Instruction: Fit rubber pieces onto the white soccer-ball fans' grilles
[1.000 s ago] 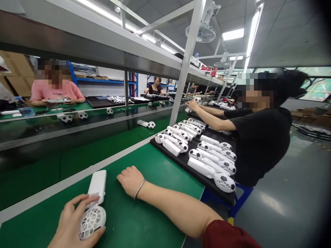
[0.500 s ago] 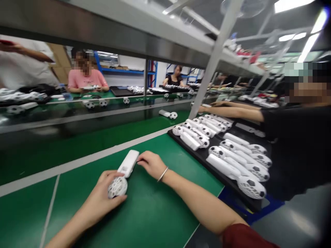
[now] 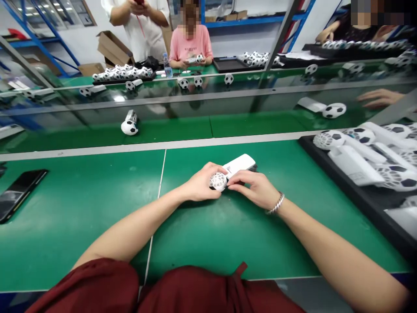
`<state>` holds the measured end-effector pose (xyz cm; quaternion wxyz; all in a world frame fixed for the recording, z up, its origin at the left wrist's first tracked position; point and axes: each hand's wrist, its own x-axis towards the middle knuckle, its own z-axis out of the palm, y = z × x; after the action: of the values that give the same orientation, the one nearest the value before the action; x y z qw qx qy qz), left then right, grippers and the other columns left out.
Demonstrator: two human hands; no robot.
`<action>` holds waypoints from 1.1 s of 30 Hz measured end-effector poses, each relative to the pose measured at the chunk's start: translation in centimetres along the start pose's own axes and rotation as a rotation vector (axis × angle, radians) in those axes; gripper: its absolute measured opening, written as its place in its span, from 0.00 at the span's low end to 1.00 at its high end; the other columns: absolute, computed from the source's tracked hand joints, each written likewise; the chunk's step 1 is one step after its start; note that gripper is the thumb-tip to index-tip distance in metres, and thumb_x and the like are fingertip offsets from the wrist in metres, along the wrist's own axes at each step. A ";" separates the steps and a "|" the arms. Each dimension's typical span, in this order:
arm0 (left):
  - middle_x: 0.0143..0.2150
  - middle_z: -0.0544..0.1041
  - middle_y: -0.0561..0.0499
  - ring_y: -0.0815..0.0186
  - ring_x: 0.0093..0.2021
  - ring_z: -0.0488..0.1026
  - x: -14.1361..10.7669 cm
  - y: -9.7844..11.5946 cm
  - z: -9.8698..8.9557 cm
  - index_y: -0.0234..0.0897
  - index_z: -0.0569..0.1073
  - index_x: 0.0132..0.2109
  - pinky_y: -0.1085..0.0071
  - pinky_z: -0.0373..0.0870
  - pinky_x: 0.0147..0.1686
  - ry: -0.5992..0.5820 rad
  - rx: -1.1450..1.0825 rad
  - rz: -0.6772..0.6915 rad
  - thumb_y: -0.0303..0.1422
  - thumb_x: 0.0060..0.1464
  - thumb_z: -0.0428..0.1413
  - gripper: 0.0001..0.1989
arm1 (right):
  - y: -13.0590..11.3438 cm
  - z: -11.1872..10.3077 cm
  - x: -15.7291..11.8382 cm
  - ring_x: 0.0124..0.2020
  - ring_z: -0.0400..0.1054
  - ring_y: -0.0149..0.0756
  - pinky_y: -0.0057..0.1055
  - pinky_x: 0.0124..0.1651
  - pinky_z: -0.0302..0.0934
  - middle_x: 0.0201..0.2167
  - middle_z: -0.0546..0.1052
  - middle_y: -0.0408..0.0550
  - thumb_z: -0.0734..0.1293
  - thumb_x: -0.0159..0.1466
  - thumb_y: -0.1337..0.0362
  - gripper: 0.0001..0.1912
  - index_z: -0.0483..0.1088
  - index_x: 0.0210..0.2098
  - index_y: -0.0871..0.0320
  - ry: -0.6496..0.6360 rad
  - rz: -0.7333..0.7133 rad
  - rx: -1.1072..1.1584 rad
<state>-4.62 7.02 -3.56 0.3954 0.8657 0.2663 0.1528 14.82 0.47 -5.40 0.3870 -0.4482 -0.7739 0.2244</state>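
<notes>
Right hand [image 3: 256, 188] now beside round head [image 3: 218, 181], grip unclear; left hand [image 3: 201, 183] clasped around it.

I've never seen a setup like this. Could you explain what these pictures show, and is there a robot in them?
There is no robot here: these are a person's bare hands. Every picture comes from one camera worn on that person's head, looking forward and down.

The left hand holds the round, lattice-faced end of a white device. The right hand has its fingers pinched together close beside it; I can't tell whether they grip anything small.

On the green table a dark phone lies to the left. To the right, a black tray holds more white devices with football-patterned ends. Beyond the table, similar pieces lie spread out, and a person in pink sits facing this way.
</notes>
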 end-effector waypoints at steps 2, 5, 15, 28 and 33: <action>0.49 0.63 0.47 0.60 0.52 0.62 0.0 0.1 0.0 0.39 0.65 0.49 0.60 0.59 0.54 -0.006 -0.002 0.014 0.24 0.38 0.57 0.26 | 0.0 0.3 0.1 0.32 0.69 0.31 0.28 0.38 0.62 0.30 0.76 0.45 0.65 0.60 0.67 0.03 0.71 0.32 0.58 0.013 -0.003 0.001; 0.48 0.64 0.47 0.60 0.51 0.63 0.1 0.2 0.3 0.39 0.66 0.48 0.61 0.59 0.54 0.034 -0.008 0.010 0.27 0.38 0.59 0.25 | 0.1 0.8 0.2 0.30 0.68 0.30 0.27 0.35 0.62 0.28 0.75 0.44 0.65 0.60 0.66 0.03 0.71 0.31 0.58 0.059 0.005 0.015; 0.45 0.66 0.46 0.59 0.48 0.65 0.1 0.4 1.0 0.37 0.68 0.46 0.60 0.62 0.52 0.129 -0.007 -0.026 0.30 0.39 0.61 0.23 | 0.1 1.0 0.1 0.30 0.68 0.31 0.29 0.35 0.63 0.28 0.75 0.45 0.65 0.60 0.64 0.05 0.70 0.30 0.57 0.042 0.003 -0.024; 0.47 0.66 0.47 0.60 0.50 0.65 0.2 0.2 1.3 0.38 0.68 0.45 0.60 0.60 0.54 0.154 -0.034 -0.022 0.27 0.39 0.59 0.21 | 0.2 1.2 0.2 0.29 0.68 0.31 0.28 0.34 0.62 0.28 0.75 0.44 0.66 0.59 0.62 0.06 0.71 0.29 0.58 0.080 0.063 0.022; 0.47 0.65 0.47 0.60 0.50 0.65 0.2 0.5 1.1 0.38 0.68 0.45 0.60 0.60 0.55 0.145 -0.040 -0.035 0.27 0.38 0.59 0.22 | -0.1 1.1 0.2 0.28 0.67 0.30 0.27 0.33 0.61 0.27 0.75 0.43 0.66 0.58 0.62 0.06 0.71 0.28 0.57 0.072 0.083 0.020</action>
<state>-3.77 6.20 -3.93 0.3950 0.8394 0.3061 0.2137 13.82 0.64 -5.94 0.4096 -0.4840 -0.7377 0.2318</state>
